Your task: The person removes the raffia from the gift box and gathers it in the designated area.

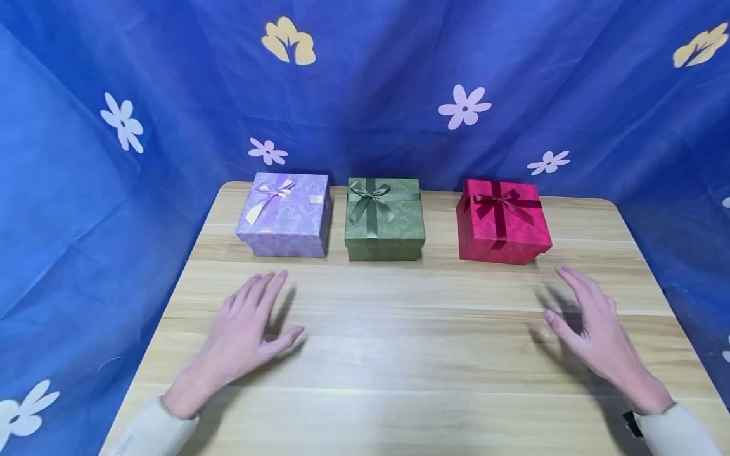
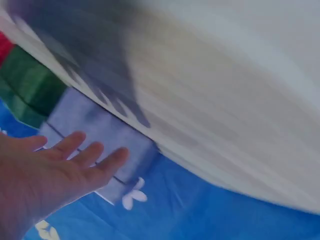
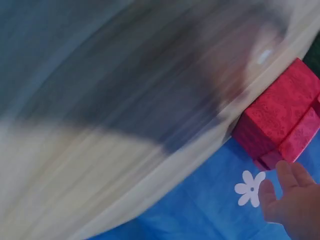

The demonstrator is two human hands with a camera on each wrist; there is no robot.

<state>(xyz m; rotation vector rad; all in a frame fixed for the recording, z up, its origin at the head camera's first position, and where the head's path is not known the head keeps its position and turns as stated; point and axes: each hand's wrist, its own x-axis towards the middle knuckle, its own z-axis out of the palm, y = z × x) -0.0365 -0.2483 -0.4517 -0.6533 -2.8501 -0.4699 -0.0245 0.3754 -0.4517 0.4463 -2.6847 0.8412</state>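
Three lidded gift boxes stand in a row along the far side of the table. On the left is a lilac box (image 1: pixel 291 215) with a pale bow, in the middle a green box (image 1: pixel 384 221) with a dark green bow, and on the right a crimson box (image 1: pixel 504 228) with a dark red bow. My left hand (image 1: pixel 242 332) hovers in front of the lilac box, fingers extended and thumb apart, holding nothing. Nearest to the crimson box is my right hand (image 1: pixel 595 332), also holding nothing, its fingers relaxed. Neither hand touches a box.
The boxes sit on a light wood-grain table (image 1: pixel 399 354) with rounded far corners. A blue curtain (image 1: pixel 371 82) with white and yellow flower prints surrounds its back and sides. Gaps of bare tabletop separate the boxes.
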